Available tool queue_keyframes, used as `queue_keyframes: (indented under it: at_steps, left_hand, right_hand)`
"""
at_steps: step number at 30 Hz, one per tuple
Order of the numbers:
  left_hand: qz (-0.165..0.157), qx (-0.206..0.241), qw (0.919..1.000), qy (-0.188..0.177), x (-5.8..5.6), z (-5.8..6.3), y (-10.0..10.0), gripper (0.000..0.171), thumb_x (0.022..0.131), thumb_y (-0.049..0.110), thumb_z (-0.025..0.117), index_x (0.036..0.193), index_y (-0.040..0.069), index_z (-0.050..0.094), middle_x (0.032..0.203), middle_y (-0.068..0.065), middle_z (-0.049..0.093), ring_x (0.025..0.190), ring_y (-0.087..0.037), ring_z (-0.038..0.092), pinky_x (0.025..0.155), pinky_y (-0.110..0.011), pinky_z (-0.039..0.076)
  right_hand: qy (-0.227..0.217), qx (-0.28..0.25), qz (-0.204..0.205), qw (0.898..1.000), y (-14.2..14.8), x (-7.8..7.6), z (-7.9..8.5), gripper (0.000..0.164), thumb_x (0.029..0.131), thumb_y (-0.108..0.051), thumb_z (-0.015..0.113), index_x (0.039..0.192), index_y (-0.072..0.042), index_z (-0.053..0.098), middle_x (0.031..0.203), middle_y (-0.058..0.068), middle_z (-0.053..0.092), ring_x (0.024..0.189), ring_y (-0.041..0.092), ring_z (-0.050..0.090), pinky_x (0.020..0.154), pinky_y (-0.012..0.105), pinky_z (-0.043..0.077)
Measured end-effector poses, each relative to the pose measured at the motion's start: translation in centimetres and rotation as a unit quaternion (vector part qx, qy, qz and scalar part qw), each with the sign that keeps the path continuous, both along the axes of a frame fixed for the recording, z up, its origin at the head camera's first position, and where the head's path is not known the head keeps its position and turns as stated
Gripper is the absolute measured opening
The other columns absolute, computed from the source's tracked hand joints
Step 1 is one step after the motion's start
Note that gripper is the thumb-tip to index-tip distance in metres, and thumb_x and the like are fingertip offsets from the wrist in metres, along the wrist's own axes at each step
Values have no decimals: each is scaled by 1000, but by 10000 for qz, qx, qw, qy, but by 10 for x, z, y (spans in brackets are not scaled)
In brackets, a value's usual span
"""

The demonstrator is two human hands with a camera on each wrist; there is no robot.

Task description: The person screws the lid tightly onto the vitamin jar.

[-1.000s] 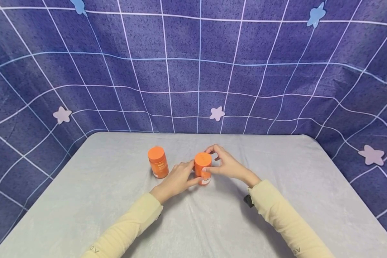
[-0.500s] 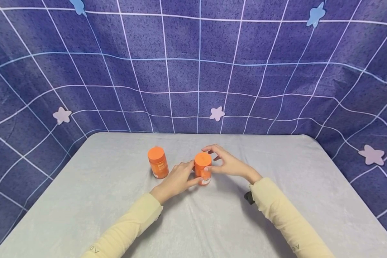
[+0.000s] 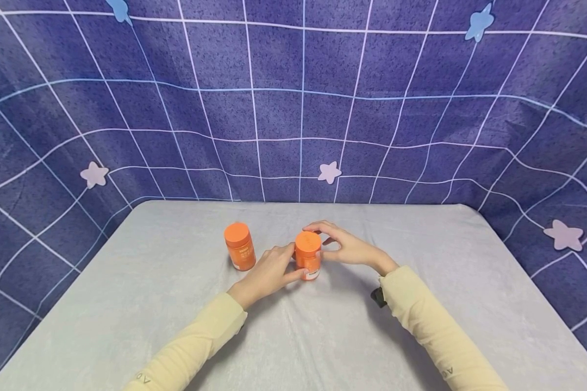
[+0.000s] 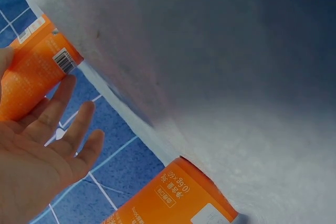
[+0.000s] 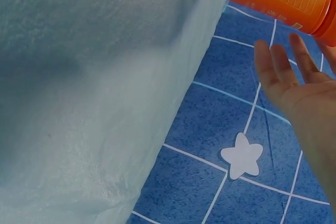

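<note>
My left hand [image 3: 269, 269] grips the lower body of an orange plastic jar [image 3: 309, 264], thumb across its front and fingers passing behind it. The jar stands upright on the table, with a white label near its base. At its orange screw lid [image 3: 307, 241] my right hand [image 3: 349, 247] pinches from the right, thumb in front and index finger behind. In the right wrist view the other fingers [image 5: 273, 66] stretch out below the lid [image 5: 329, 27]. The left wrist view shows a barcode on the gripped jar [image 4: 39, 74].
A second, matching orange jar [image 3: 240, 247] stands with its lid on to the left, close to the left hand. A grey cloth covers the table [image 3: 151, 282]. Behind it hangs a purple-blue curtain [image 3: 274, 114] with a grid and stars.
My right hand has turned counterclockwise at the lid: its thumb has shifted right along the front, its index finger left along the back. My left hand and both jars stay in place.
</note>
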State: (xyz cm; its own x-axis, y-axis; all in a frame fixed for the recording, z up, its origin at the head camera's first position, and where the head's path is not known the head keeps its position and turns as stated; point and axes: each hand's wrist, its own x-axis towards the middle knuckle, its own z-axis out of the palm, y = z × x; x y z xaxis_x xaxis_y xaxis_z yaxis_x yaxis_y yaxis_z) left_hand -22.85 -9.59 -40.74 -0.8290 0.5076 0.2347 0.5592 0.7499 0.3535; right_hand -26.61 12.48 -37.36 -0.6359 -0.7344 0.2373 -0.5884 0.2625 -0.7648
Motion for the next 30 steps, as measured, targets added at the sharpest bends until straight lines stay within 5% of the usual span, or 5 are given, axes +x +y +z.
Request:
queue_keyframes:
  at_steps: [30]
  left_hand:
    - [-25, 15, 9998, 183, 0, 0, 0, 44, 83, 42, 63, 111, 10, 50, 99, -2, 65, 91, -23, 60, 80, -41, 46]
  right_hand:
    - [392, -322, -1035, 9933, -8, 9, -9, 46, 74, -13, 73, 113, -7, 49, 115, 7, 55, 110, 24, 46, 86, 46, 43]
